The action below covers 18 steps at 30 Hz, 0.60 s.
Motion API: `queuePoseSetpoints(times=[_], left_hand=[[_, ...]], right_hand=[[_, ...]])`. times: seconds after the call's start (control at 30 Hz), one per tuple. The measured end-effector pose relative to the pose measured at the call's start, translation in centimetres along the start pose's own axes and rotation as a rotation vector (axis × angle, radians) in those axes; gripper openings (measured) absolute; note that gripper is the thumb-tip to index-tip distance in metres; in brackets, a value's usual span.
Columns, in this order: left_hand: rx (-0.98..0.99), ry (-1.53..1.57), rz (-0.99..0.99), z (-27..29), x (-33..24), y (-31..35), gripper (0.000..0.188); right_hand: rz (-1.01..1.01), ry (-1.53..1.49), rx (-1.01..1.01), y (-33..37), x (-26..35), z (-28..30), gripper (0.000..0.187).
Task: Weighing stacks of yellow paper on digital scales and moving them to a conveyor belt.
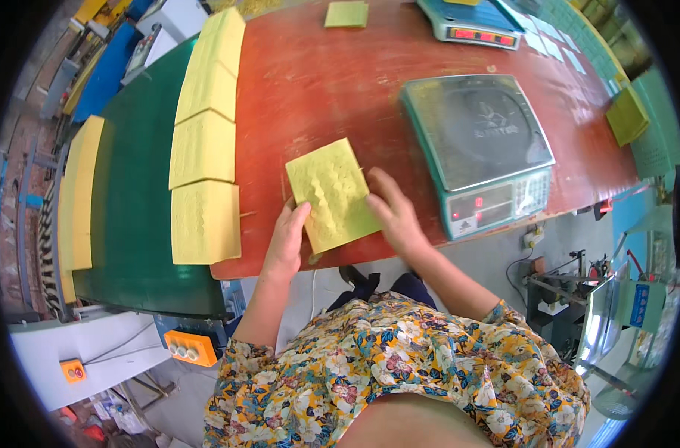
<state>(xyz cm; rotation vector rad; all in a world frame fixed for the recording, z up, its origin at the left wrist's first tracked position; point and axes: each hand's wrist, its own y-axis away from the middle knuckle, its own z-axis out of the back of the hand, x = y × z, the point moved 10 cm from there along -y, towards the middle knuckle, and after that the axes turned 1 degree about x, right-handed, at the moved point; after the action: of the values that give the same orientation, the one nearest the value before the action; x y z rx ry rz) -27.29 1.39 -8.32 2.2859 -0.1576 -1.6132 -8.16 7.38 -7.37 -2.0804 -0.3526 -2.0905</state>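
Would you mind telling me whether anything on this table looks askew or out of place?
Only the yellow sheet under the left hand and right hand lies rotated against the table edge; the row of yellow sheets lies square. Nothing looks spilled or damaged.

Both bare forearms come up from the lower edge and point away from the body. The left hand [286, 240] lies palm down, with the fingers together and stretched forward and the thumb set a little apart. The right hand [393, 210] is also palm down, flat, with its fingers spread slightly and turned to the upper left. The wrists are almost straight.
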Motion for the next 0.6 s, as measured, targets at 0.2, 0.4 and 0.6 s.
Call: queuePoseSetpoints(times=[0.2, 0.4, 0.6], left_hand=[[-0.131, 0.011, 0.085, -1.4, 3.3, 3.0, 0.047], [-0.213, -0.07, 0.111, -4.8, 4.5, 6.6, 0.048], [-0.411, -0.254, 0.058, -6.7, 3.3, 7.2, 0.046]], right_hand=[[0.058, 0.025, 0.118, 5.6, -3.3, 1.0, 0.073], [0.081, 0.002, 0.382, 10.9, -3.3, 6.1, 0.064], [-0.316, -0.067, 0.619, 13.0, -11.9, 8.2, 0.067]])
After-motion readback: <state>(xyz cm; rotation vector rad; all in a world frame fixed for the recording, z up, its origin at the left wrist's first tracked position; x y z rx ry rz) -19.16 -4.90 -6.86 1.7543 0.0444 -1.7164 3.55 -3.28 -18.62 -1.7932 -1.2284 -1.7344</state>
